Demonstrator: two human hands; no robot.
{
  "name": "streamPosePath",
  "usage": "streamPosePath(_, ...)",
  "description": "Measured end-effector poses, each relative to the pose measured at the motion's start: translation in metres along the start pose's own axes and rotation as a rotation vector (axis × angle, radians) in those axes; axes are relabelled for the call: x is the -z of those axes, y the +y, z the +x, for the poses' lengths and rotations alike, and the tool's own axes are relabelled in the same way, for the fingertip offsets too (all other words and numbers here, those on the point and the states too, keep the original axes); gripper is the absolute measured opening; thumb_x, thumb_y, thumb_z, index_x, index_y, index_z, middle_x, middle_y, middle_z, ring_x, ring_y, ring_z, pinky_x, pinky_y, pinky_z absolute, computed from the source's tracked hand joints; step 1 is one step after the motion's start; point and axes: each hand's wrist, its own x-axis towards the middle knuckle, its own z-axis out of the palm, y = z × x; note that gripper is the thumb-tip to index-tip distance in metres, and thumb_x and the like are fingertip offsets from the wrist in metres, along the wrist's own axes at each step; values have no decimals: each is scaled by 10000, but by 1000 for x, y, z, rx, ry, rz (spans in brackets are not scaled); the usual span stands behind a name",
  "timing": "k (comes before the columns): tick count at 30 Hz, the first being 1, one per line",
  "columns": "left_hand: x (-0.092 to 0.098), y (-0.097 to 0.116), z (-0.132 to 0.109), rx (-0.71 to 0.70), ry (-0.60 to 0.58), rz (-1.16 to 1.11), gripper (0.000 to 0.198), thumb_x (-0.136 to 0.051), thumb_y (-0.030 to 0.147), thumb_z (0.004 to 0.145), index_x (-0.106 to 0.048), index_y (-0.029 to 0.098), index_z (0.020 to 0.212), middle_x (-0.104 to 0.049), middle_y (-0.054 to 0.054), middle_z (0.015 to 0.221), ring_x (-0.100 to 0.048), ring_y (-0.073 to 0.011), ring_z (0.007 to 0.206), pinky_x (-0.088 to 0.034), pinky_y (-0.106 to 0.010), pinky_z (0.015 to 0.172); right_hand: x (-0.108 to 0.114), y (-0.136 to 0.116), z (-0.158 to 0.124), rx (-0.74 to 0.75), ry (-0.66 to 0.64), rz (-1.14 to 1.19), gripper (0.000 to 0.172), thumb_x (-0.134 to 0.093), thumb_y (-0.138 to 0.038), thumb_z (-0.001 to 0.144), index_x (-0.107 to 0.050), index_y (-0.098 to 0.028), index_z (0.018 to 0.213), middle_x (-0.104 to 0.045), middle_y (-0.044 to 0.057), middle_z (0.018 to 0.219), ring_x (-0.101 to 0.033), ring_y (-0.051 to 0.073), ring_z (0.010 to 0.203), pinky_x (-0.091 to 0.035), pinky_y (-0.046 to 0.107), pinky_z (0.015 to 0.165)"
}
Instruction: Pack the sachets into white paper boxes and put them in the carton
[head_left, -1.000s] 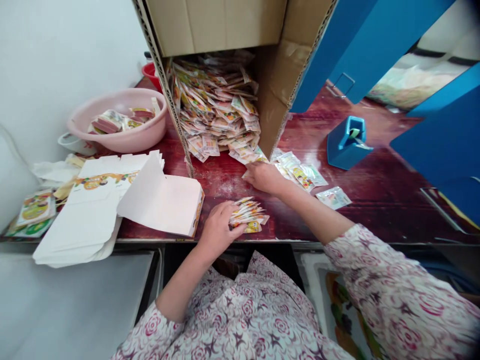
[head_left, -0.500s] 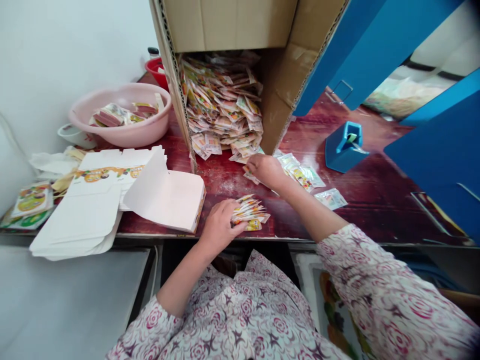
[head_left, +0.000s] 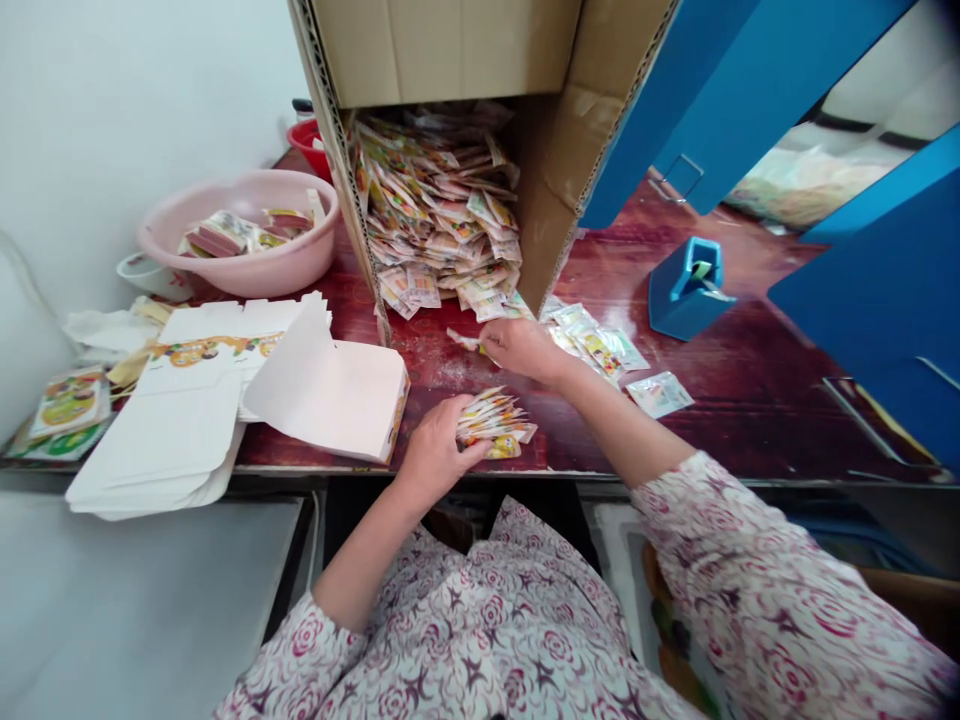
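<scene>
My left hand [head_left: 439,450] is wrapped round a stack of small printed sachets [head_left: 495,420] that stands on edge near the table's front. Above and to the right of it, my right hand [head_left: 521,348] pinches a single sachet [head_left: 463,341], which sticks out to the left of the fingertips. Just beyond, a tall cardboard box [head_left: 581,170] lies open toward me, with a large heap of the same sachets [head_left: 442,220] inside. More loose sachets [head_left: 600,345] lie on the table to the right of my right hand.
An open white carton [head_left: 337,400] stands left of my left hand, beside flat white cartons [head_left: 165,420]. Behind them is a pink basin [head_left: 240,270] holding packets. A blue tape dispenser [head_left: 686,290] stands right on the dark red table [head_left: 750,400], near blue panels [head_left: 877,310].
My right hand has drawn slightly toward me and left from the box opening, and a sachet now shows clearly in its fingers. My left hand keeps hold of the stack.
</scene>
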Motion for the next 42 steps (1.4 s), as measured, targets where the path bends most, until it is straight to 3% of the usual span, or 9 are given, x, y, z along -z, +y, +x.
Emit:
streamPosePath(4, -2, -5, -2, -78, 53, 10, 476, -739, 209, 792, -547, 205, 1228, -585, -111, 1284, -599, -263, 1228, -479, -447, 1085, 0, -6, -40, 243, -145, 128, 297, -425, -190, 973, -716, -150, 928, -706, 57, 809, -574, 143, 692, -360, 257, 669)
streamPosePath(9, -1, -7, -1, -77, 159, 14, 900, -788, 237, 749, -291, 222, 1500, -312, -186, 1583, -339, -331, 1477, -340, -524, 1196, -8, -4, -51, 321, -145, 261, 422, -392, -344, 1027, -680, -141, 794, -607, 38, 671, -483, 122, 608, -322, 267, 631)
streamPosePath(13, 4, -5, 4, 36, -15, -26, 840, -770, 258, 756, -354, 212, 1484, -560, -142, 1425, -534, -306, 1319, -420, -511, 1131, -8, 0, -46, 270, -164, 406, 481, -396, -413, 1019, -659, -153, 713, -585, 19, 632, -476, 119, 599, -337, 263, 622)
streamPosePath(21, 8, 0, 6, 33, -38, 7, 693, -753, 255, 758, -488, 169, 1393, -607, -148, 1378, -576, -296, 1268, -365, -534, 1165, 1, 75, -69, -521, 41, -87, 320, -469, -277, 939, -724, -174, 1101, -744, 133, 1057, -663, 242, 904, -420, 293, 720)
streamPosePath(25, 9, 2, 8, 41, -65, -5, 746, -753, 268, 759, -448, 179, 1433, -650, -137, 1295, -607, -294, 1220, -380, -536, 1150, -9, 112, -78, -674, -136, -186, 366, -494, -235, 915, -677, -129, 1213, -726, 188, 1128, -681, 275, 993, -448, 293, 731)
streamPosePath(29, 9, 0, 6, 11, -59, -12, 737, -741, 266, 774, -427, 228, 1440, -643, -115, 1314, -597, -283, 1238, -361, -548, 1161, -9, 110, -83, -772, 83, -130, 375, -411, -272, 982, -731, -126, 1111, -743, 192, 1063, -691, 282, 946, -450, 315, 736)
streamPosePath(33, 8, -2, 6, -28, -75, -7, 738, -736, 259, 781, -411, 211, 1442, -615, -132, 1357, -573, -290, 1270, -369, -550, 1152, -1, 67, -77, -447, 277, 185, 337, -499, -359, 982, -760, -148, 1002, -760, 120, 952, -672, 223, 852, -443, 283, 727)
streamPosePath(37, 5, -4, 5, -30, -78, -36, 770, -748, 252, 776, -378, 228, 1451, -587, -137, 1378, -568, -292, 1276, -408, -530, 1126, -4, 10, -57, 16, 59, 460, 357, -478, -397, 1007, -763, -189, 950, -753, 57, 906, -626, 153, 775, -434, 244, 720)
streamPosePath(42, -5, -8, -1, 14, 103, -86, 914, -795, 231, 725, -276, 224, 1478, -493, -157, 1417, -540, -283, 1308, -441, -482, 1113, -14, -19, -50, 150, -138, 304, 489, -401, -434, 1038, -723, -142, 813, -674, 73, 715, -553, 143, 645, -380, 267, 644)
